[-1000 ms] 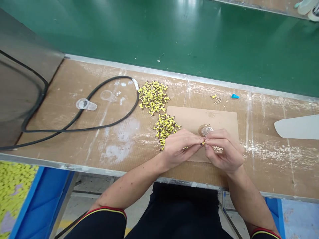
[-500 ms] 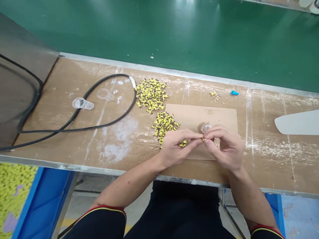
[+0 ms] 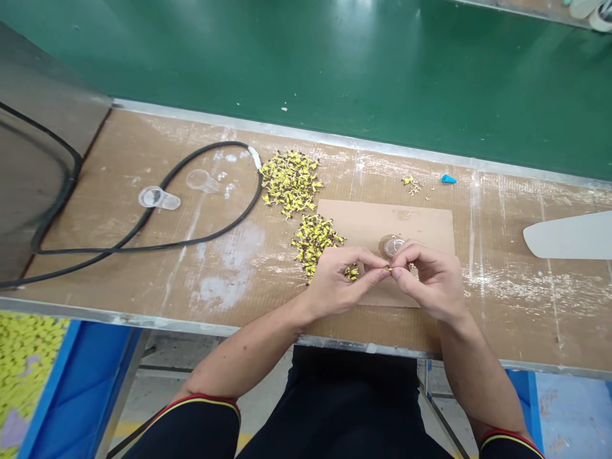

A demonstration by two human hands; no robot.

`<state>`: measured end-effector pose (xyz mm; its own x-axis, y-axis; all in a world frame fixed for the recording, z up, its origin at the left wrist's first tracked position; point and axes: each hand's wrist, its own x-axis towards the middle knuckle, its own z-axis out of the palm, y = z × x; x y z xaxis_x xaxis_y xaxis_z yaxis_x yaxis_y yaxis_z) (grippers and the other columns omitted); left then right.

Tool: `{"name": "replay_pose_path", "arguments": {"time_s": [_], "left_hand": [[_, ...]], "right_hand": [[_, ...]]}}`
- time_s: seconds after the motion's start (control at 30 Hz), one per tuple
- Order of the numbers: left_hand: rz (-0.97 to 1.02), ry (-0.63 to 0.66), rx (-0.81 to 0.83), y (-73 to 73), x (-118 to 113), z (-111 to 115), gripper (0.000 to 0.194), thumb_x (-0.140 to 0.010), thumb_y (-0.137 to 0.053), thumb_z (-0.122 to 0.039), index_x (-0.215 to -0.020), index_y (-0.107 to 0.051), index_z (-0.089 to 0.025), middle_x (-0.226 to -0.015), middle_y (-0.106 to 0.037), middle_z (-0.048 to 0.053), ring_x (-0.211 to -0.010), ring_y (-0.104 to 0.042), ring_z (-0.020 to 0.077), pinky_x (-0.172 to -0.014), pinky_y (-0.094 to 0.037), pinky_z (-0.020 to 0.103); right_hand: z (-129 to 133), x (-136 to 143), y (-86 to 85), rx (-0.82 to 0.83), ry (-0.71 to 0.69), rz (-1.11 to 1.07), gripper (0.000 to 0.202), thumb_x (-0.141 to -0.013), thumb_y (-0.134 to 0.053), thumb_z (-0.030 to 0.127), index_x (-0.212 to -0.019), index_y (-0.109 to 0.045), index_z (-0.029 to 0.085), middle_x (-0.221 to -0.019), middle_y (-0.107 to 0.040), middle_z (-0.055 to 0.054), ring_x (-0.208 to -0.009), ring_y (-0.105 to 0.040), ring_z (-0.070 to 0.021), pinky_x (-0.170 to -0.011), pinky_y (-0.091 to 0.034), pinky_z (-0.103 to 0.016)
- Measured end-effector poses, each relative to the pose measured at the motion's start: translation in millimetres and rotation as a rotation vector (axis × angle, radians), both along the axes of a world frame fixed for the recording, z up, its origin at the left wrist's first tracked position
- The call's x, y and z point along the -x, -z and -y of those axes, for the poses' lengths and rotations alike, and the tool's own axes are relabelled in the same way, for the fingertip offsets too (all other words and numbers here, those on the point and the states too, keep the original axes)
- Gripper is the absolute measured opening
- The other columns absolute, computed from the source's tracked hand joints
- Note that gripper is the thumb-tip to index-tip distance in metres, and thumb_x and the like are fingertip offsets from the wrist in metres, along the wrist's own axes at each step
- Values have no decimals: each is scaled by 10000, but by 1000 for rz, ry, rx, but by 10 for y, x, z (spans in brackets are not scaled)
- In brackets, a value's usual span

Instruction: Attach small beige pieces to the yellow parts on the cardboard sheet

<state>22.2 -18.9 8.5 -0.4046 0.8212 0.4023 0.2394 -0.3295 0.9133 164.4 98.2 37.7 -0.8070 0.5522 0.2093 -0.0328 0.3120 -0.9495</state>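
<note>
Over a cardboard sheet [image 3: 382, 217], my left hand [image 3: 338, 280] pinches a small yellow piece [image 3: 389, 269] between thumb and forefinger. My right hand [image 3: 433, 277] pinches at the same piece from the other side, and the fingertips of both hands nearly meet. Just beyond the fingertips is a small clear round container [image 3: 393, 246]. A few yellow and dark pieces [image 3: 352, 273] lie by my left hand. Two heaps of such pieces, a nearer one [image 3: 313, 242] and a farther one [image 3: 291, 182], sit to the left.
A black cable [image 3: 191, 243] loops across the left of the table, near two clear plastic scoops [image 3: 160, 198] [image 3: 203, 181]. A blue cone [image 3: 448, 179] and tiny pale bits [image 3: 415, 188] lie at the back right. A white blade-shaped object [image 3: 568, 236] is at right.
Both hands remain at the small piece. My right hand's fingers have drawn slightly closer together, and its wrist has moved a little left.
</note>
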Motion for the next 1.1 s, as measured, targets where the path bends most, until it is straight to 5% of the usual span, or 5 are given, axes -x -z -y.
{"name": "replay_pose_path", "arguments": {"time_s": [0.43, 0.6, 0.87, 1.1], "left_hand": [[-117, 32, 35, -24, 44, 5, 77, -901, -755, -178, -840, -723, -144, -746, -790, 43, -577, -698, 108, -582, -529, 193], [-180, 30, 19, -28, 62, 8, 49, -896, -752, -153, -860, -721, -145, -761, -793, 46, -590, -703, 110, -583, -528, 189], [-13, 107, 80, -29, 56, 6, 96, -915, -740, -217, -848, -731, -150, -780, -798, 66, -611, -718, 128, -596, -557, 212], [22, 94, -66, 6, 50, -38, 59, -941, -734, -217, -906, -736, -170, -803, -799, 56, -671, -735, 117, -643, -569, 198]], "right_hand": [[-10, -12, -14, 216, 1, 165, 120, -791, -693, 167, -682, -649, 188, -600, -605, 24, -518, -504, -89, -465, -416, -209], [22, -2, -20, 189, 25, 153, 113, -767, -687, 136, -678, -646, 192, -612, -628, 19, -521, -522, -91, -471, -432, -212], [24, -12, -21, 184, -13, 132, 124, -784, -669, 127, -689, -630, 198, -606, -615, 26, -515, -524, -98, -464, -429, -220], [24, -42, -35, -27, -21, -13, 115, -851, -648, 119, -793, -626, 216, -696, -611, 11, -644, -565, -134, -562, -461, -270]]}}
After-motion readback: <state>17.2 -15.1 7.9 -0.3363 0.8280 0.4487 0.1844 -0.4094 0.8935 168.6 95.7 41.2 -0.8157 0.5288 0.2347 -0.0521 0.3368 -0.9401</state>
